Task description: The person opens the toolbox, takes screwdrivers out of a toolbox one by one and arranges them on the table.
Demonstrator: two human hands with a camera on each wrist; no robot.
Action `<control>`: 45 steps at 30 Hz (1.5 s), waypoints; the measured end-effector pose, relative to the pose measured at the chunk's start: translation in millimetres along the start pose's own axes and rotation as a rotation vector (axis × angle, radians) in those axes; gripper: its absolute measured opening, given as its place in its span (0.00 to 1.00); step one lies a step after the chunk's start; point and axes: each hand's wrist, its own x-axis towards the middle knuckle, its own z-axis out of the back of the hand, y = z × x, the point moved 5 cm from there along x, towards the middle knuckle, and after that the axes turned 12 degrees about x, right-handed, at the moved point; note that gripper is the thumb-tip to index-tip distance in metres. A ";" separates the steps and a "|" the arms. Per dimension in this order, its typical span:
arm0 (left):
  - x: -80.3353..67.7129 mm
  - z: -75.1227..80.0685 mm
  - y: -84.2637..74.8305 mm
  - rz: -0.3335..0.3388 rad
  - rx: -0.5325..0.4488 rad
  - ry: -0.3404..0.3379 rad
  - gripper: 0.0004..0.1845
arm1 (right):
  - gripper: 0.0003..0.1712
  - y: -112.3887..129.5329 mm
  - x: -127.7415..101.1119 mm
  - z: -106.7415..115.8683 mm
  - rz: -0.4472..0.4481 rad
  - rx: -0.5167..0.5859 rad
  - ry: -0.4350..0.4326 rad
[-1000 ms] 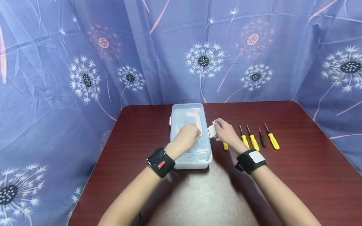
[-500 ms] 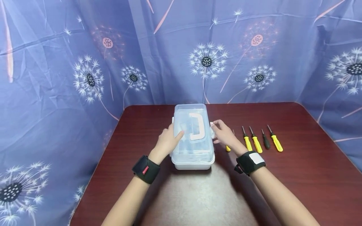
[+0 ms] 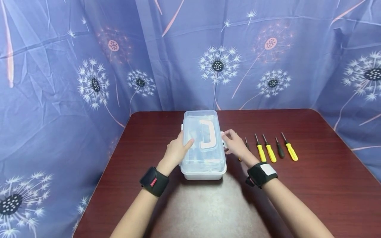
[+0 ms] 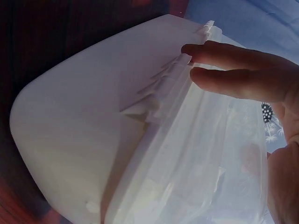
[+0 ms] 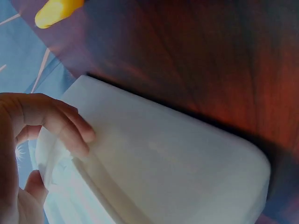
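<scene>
A clear plastic box (image 3: 205,160) with a white base and a pale handle (image 3: 207,135) on its lid stands at the middle of the dark red table (image 3: 312,188). My left hand (image 3: 182,143) is against the box's left side, thumb lying on the lid. In the left wrist view its straight fingers (image 4: 233,84) touch the lid's rim on the box (image 4: 84,140). My right hand (image 3: 231,140) is at the box's right side. In the right wrist view its curled fingers (image 5: 60,119) and thumb pinch the side latch of the box (image 5: 177,172).
Several screwdrivers lie in a row right of the box, most with yellow handles (image 3: 271,152) and one black (image 3: 280,149); one yellow handle (image 5: 56,11) shows in the right wrist view. A blue dandelion-print curtain (image 3: 89,82) surrounds the table on three sides.
My left hand slid off the top of the lid to the box's left side. The right latch, held flipped outward a second ago, now lies against the box under my right fingers.
</scene>
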 end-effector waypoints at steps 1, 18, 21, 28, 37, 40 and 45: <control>0.0 0.0 -0.2 0.002 -0.001 -0.001 0.39 | 0.27 -1.4 0.4 -0.1 -0.004 -0.003 -0.007; 0.0 0.2 -0.1 0.011 -0.016 -0.007 0.40 | 0.36 -16.0 5.8 -0.7 -0.099 0.087 -0.035; -0.6 0.1 0.8 0.006 -0.021 -0.009 0.40 | 0.37 -19.0 7.1 -1.9 -0.124 0.138 -0.013; -1.6 -0.7 1.3 0.006 -0.026 -0.017 0.40 | 0.30 -18.3 7.1 -1.5 -0.136 0.166 0.031; -1.2 -3.9 1.9 0.004 -0.022 -0.015 0.40 | 0.23 -20.6 5.3 0.0 -0.108 0.197 -0.019; -1.3 -3.3 2.4 0.006 -0.017 -0.022 0.40 | 0.23 -19.4 4.7 1.3 -0.095 0.165 -0.041; -2.9 -2.2 3.1 0.015 -0.025 -0.015 0.39 | 0.27 -16.9 2.3 1.8 -0.119 0.111 -0.034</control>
